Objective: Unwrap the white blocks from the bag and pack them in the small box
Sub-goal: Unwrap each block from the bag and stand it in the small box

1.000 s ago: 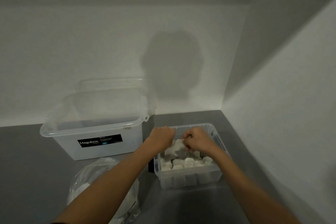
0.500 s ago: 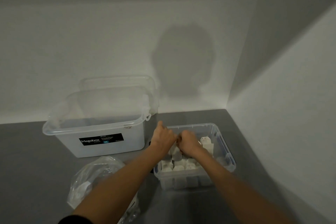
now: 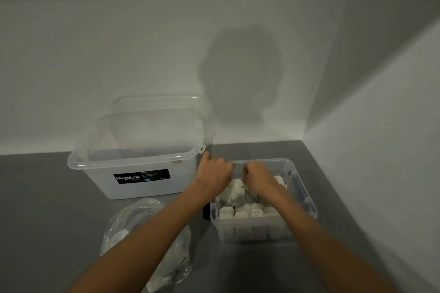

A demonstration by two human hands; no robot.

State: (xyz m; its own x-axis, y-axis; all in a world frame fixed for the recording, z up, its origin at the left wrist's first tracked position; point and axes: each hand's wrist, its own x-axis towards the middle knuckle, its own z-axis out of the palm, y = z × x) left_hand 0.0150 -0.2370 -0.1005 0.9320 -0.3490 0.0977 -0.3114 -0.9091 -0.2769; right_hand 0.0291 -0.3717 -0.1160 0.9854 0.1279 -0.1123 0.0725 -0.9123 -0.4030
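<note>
A small clear box (image 3: 307, 200) stands on the grey table and holds several white blocks (image 3: 240, 214). Above it, my left hand (image 3: 215, 172) and my right hand (image 3: 258, 175) both pinch the top of a thin clear wrapper with a white block (image 3: 237, 191) hanging inside it. The wrapper's top is stretched between my fingers. A crumpled clear bag (image 3: 142, 228) with more wrapped white blocks lies at the front left, partly hidden by my left forearm.
A large clear Megabox tub (image 3: 133, 164) stands at the back left, with its lid (image 3: 157, 102) leaning against the wall behind it. White walls close the back and the right side. A dark small object (image 3: 206, 213) sits left of the small box.
My hands met over the small box and have now drawn slightly apart, stretching the wrapper. The camera view shifted a little to the left and down.
</note>
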